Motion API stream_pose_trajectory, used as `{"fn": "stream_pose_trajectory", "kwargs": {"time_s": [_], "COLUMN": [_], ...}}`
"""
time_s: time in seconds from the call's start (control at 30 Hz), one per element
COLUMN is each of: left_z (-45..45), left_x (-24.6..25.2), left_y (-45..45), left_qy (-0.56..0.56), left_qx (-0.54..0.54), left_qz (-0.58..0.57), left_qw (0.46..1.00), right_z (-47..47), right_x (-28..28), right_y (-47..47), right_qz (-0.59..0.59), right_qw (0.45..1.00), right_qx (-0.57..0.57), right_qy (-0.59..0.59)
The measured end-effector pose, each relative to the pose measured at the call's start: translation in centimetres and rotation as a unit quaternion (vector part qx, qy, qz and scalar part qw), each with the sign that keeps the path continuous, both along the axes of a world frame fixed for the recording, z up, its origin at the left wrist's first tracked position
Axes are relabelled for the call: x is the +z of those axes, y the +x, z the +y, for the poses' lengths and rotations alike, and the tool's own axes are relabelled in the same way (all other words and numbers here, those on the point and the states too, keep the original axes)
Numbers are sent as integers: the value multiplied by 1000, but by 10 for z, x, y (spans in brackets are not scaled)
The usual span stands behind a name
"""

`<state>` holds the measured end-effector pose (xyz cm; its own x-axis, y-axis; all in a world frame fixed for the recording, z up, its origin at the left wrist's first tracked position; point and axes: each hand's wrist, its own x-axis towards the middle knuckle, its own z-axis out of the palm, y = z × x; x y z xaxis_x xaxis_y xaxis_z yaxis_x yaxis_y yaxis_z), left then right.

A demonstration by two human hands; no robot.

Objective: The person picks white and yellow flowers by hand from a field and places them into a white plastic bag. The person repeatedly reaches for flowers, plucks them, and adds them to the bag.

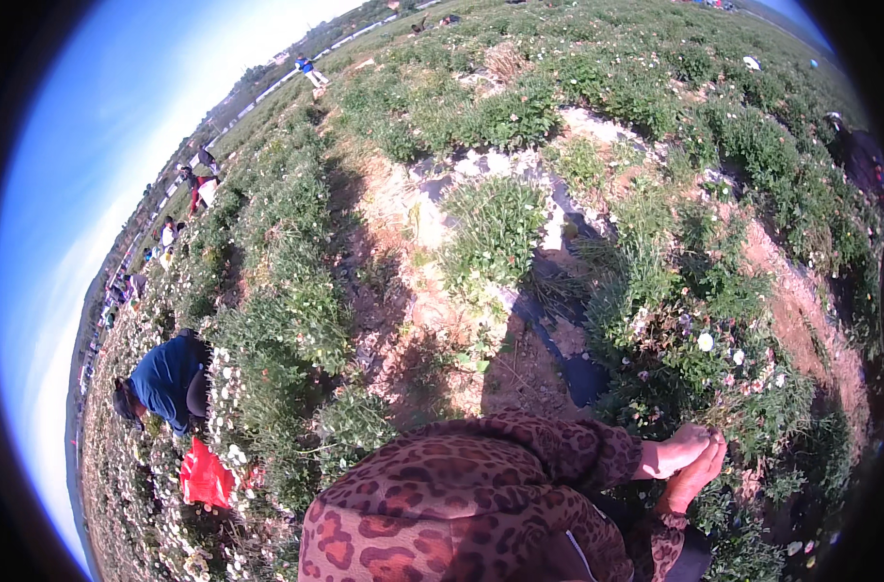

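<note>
My left hand (pixel 678 450) reaches across from a leopard-print sleeve (pixel 594 452), its fingers curled. Just below and against it is my right hand (pixel 696 474), palm turned up and fingers bent, so the two touch at the fingertips. Anything pinched between them is hidden. Both are close above a leafy green bush (pixel 762 422) carrying white and pale pink blooms. One open white flower (pixel 705 341) stands out a little beyond the hands.
Black sheeting (pixel 583 378) and bare reddish soil (pixel 442 313) run between the plant rows. To the left, a person in a blue top (pixel 167 378) bends over white-flowered bushes beside a red plastic bag (pixel 206 474). Another person in blue (pixel 307 65) and several others are farther off.
</note>
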<state>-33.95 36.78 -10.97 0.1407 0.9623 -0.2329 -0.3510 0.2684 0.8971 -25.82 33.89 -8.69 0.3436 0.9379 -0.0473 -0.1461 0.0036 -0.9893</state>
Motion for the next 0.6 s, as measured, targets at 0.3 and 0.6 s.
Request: {"fn": "stream_pose_trajectory", "kwargs": {"time_s": [0.3,0.6], "left_z": [-53,-181], "left_x": [64,151], "left_y": [29,149], "left_qy": [-151,-283], "left_qx": [-212,-491], "left_qz": [-259,-220], "left_qw": [930,794], "right_z": [-73,-252], "right_x": [77,107], "right_y": [28,148], "right_qz": [-327,-536], "right_qw": [906,741], "right_qx": [-180,-387], "right_qy": [201,118]}}
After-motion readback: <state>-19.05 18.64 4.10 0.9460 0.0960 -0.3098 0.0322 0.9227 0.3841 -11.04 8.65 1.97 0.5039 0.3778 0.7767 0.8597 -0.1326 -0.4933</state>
